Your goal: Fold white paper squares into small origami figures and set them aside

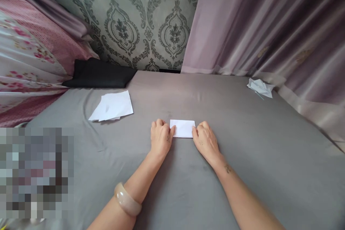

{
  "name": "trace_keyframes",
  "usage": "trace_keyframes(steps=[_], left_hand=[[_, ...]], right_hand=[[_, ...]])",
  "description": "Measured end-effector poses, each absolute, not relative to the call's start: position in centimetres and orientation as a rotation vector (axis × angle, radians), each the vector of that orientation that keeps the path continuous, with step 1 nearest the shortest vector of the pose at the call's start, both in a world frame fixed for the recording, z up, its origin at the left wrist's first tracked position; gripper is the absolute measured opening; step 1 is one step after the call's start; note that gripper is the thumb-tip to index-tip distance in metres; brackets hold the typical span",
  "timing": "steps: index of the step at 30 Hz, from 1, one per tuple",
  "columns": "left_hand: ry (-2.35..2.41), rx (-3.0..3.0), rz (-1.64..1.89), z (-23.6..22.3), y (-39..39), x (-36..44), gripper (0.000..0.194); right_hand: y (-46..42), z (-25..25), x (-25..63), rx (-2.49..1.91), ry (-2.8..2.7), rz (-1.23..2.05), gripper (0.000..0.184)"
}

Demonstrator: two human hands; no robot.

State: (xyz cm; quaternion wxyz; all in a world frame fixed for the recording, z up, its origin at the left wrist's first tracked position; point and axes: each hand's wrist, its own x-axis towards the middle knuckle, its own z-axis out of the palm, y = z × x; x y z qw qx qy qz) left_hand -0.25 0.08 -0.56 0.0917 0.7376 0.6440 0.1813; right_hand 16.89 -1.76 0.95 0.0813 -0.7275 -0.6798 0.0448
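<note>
A small white rectangle of folded paper lies flat on the grey cloth surface, between my two hands. My left hand grips its left edge, the thumb on top and the other fingers curled. At the opposite edge, my right hand pinches the paper the same way, its thumb at the right side. The undersides of the fingers are hidden. A pale bangle circles my left forearm.
Several white sheets lie loosely stacked at the left. Crumpled or folded white papers sit at the far right. A black folded item rests by the patterned wall. Curtains hang along the right; floral fabric hangs left.
</note>
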Motion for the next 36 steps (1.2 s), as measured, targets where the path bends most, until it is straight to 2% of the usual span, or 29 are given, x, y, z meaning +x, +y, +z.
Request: trace_keyframes(steps=[13,18,21,25,30,36], left_hand=[[1.935,2.251,0.467,-0.1,0.0,0.0,0.036],[1.959,2.332,0.442,0.1,0.0,0.5,0.026],[1.728,2.529,0.423,0.1,0.1,0.5,0.020],[1.507,2.617,0.389,-0.1,0.2,0.3,0.026],[1.597,2.420,0.626,0.0,-0.6,0.5,0.022],[1.658,2.352,0.605,0.2,-2.4,0.7,0.029]], right_hand=[[-1.7,0.7,17.0,-2.172,-2.035,0.080,0.035],[-2.0,1.0,16.7,-2.119,-1.923,0.096,0.023],[-2.0,0.9,16.7,-1.911,-2.042,0.094,0.018],[-2.1,1.1,17.1,-1.721,-2.252,0.129,0.030],[-4.2,1.9,16.1,-1.765,-2.382,0.006,0.037],[-6.8,1.8,13.6,-1.786,-2.445,-0.156,0.051]])
